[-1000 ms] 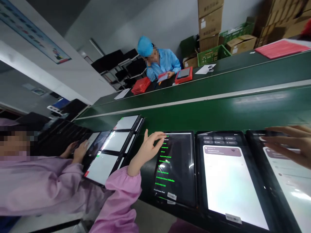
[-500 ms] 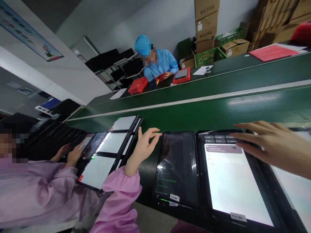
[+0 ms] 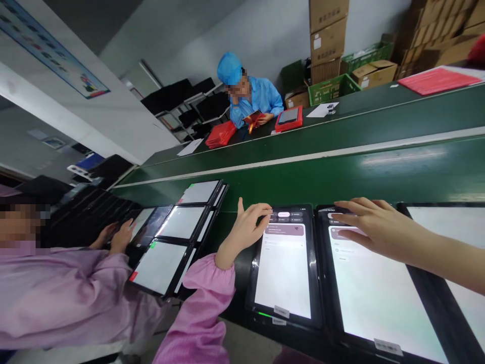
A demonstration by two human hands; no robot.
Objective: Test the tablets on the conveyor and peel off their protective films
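Three black tablets lie side by side at the near edge of the green belt. My left hand [image 3: 246,227], in a pink sleeve, rests its fingertips on the top left corner of the left tablet [image 3: 283,270], whose screen shows white. It holds nothing, and its thumb sticks up. My right hand [image 3: 373,222] hovers with spread fingers over the top of the middle tablet [image 3: 379,298], index finger at the screen's upper bar. The right tablet [image 3: 450,227] glows white beyond my forearm.
A co-worker in pink at the left has both hands [image 3: 115,235] on a cluster of lit tablets [image 3: 178,222]. Across the green conveyor [image 3: 341,172] a person in blue [image 3: 250,96] handles red cases [image 3: 220,134]. Cardboard boxes [image 3: 328,30] and green crates [image 3: 328,88] stand behind.
The left tablet's screen went from a black menu with green text to dark, then to white. My right hand moved left from the right tablet to the middle one.
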